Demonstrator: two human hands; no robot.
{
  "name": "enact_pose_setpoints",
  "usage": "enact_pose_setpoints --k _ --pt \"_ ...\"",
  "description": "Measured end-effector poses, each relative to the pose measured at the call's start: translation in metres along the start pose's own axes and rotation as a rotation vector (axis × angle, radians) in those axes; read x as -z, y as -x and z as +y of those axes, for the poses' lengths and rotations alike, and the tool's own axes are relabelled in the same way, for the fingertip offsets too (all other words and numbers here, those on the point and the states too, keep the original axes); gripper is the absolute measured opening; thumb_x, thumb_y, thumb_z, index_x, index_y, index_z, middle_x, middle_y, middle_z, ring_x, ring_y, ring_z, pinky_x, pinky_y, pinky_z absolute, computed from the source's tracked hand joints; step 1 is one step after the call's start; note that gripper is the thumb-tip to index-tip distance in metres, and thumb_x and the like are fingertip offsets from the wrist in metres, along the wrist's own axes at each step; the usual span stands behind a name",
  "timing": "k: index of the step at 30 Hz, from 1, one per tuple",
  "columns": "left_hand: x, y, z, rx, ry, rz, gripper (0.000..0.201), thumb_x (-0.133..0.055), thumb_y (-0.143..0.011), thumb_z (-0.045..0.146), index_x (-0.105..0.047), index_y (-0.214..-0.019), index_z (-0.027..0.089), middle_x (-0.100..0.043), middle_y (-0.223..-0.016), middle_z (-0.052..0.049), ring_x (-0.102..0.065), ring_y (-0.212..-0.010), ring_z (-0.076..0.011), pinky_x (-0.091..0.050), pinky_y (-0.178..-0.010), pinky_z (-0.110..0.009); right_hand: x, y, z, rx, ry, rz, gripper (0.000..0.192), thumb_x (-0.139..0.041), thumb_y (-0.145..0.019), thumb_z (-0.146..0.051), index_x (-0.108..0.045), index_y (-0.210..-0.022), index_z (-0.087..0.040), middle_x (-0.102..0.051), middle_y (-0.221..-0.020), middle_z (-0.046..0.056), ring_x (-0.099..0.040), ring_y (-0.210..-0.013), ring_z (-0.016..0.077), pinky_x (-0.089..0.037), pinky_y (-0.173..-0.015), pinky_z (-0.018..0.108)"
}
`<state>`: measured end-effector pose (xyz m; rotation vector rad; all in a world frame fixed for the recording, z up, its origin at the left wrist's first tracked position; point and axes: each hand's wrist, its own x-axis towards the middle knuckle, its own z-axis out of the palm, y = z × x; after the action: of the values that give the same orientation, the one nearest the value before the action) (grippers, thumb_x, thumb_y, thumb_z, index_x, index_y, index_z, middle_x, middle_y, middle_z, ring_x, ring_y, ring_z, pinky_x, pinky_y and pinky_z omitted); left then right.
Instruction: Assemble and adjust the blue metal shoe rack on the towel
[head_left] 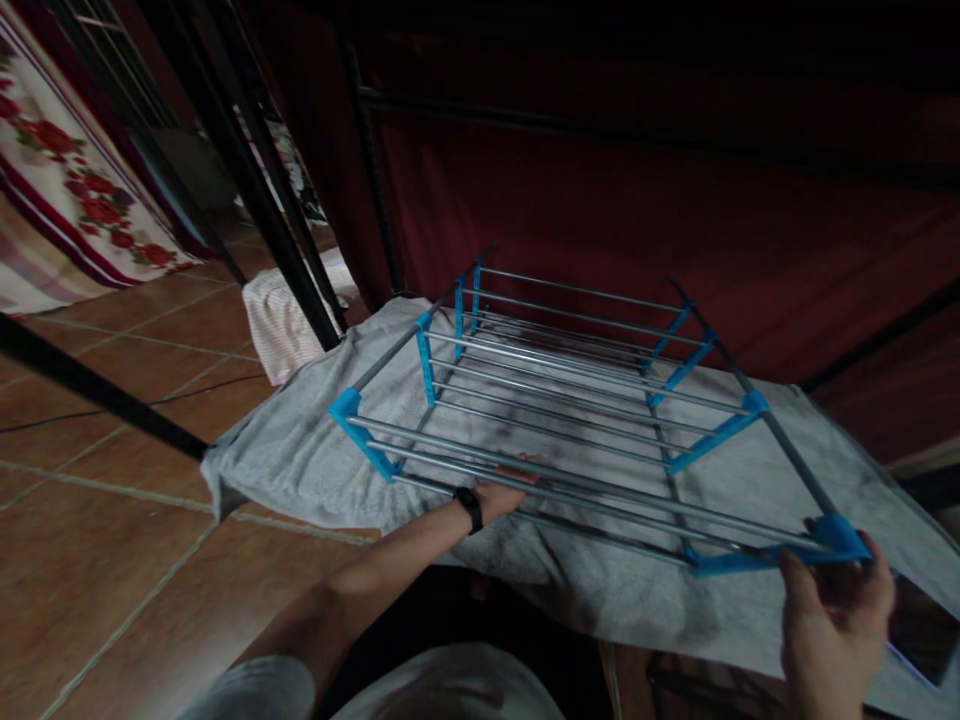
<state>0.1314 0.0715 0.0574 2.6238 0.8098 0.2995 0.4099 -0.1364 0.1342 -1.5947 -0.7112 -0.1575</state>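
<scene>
Past light shirt (457,690), holding blue corner (840,538) of rack (555,362) with right hand (836,620); left hand (508,492) at front bars (637,498) above grey cloth (300,460), cannot tell whether gripping.

From here, the metal rack (540,361) obstructs the frame's centre, though gaps along it leave room to reach through; black posts (253,185) block the upper left.

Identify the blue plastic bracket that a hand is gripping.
The near-right bracket, lowest in view: the right hand grips its corner, while no hand touches the others.
</scene>
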Motion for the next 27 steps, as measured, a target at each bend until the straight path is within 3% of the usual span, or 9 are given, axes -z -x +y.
enact_pose_setpoints --k 5,9,13,18,23,27 --pt "0.001 0.011 0.027 -0.014 -0.095 -0.031 0.042 -0.031 -0.093 0.007 -0.053 -0.128 0.017 -0.066 -0.120 -0.009 -0.060 -0.109 -0.0196 -0.043 -0.098 -0.036 0.002 -0.002 0.010 0.005 -0.005 -0.028 0.070 -0.069 -0.075 -0.051 -0.045 -0.140 -0.036 -0.055 -0.136 0.014 -0.052 -0.127 0.0334 -0.037 -0.107 0.057" --pt "0.006 0.033 0.046 -0.037 -0.187 -0.053 0.037 -0.039 -0.093 0.012 -0.054 -0.126 0.020 -0.067 -0.114 -0.010 -0.061 -0.106 -0.0224 -0.045 -0.093 -0.036 0.004 -0.006 0.018 0.012 -0.033 -0.021 0.078 -0.072 -0.070 -0.049 -0.044 -0.140 -0.029 -0.057 -0.134 0.016 -0.053 -0.125 0.0362 -0.036 -0.105 0.062" --pt "0.017 0.056 0.056 0.020 -0.277 -0.081 0.043 -0.042 -0.091 0.011 -0.052 -0.131 0.023 -0.066 -0.109 -0.011 -0.064 -0.099 -0.0235 -0.048 -0.086 -0.038 0.005 -0.008 0.016 -0.034 -0.077 -0.039 0.078 -0.072 -0.070 -0.039 -0.043 -0.141 -0.026 -0.055 -0.136 0.014 -0.052 -0.126 0.0322 -0.037 -0.106 0.055" --pt "0.021 0.077 0.048 0.092 -0.306 -0.103 0.050 -0.037 -0.085 0.002 -0.057 -0.128 0.017 -0.065 -0.118 -0.013 -0.063 -0.104 -0.0245 -0.047 -0.089 -0.039 0.005 -0.004 0.025 -0.127 -0.151 -0.069 0.073 -0.063 -0.073 -0.035 -0.041 -0.143 -0.026 -0.055 -0.138 0.009 -0.049 -0.129 0.0260 -0.036 -0.108 0.048" --pt "0.009 0.087 0.034 0.105 -0.229 -0.071 0.044 -0.031 -0.095 0.017 -0.059 -0.128 0.015 -0.066 -0.121 -0.014 -0.064 -0.106 -0.0259 -0.048 -0.092 -0.040 0.007 0.009 0.061 -0.271 -0.135 -0.041 0.067 -0.054 -0.069 -0.030 -0.050 -0.136 -0.023 -0.057 -0.134 0.008 -0.053 -0.121 0.0243 -0.038 -0.106 0.045" --pt "-0.001 0.086 0.037 0.092 -0.171 -0.047 0.045 -0.029 -0.097 0.025 -0.059 -0.129 0.018 -0.067 -0.121 -0.012 -0.066 -0.102 -0.0261 -0.050 -0.089 -0.040 0.006 0.025 0.084 -0.302 -0.005 -0.148 0.052 -0.048 -0.069 -0.028 -0.061 -0.118 -0.019 -0.065 -0.116 0.008 -0.057 -0.107 0.0238 -0.039 -0.102 0.044"
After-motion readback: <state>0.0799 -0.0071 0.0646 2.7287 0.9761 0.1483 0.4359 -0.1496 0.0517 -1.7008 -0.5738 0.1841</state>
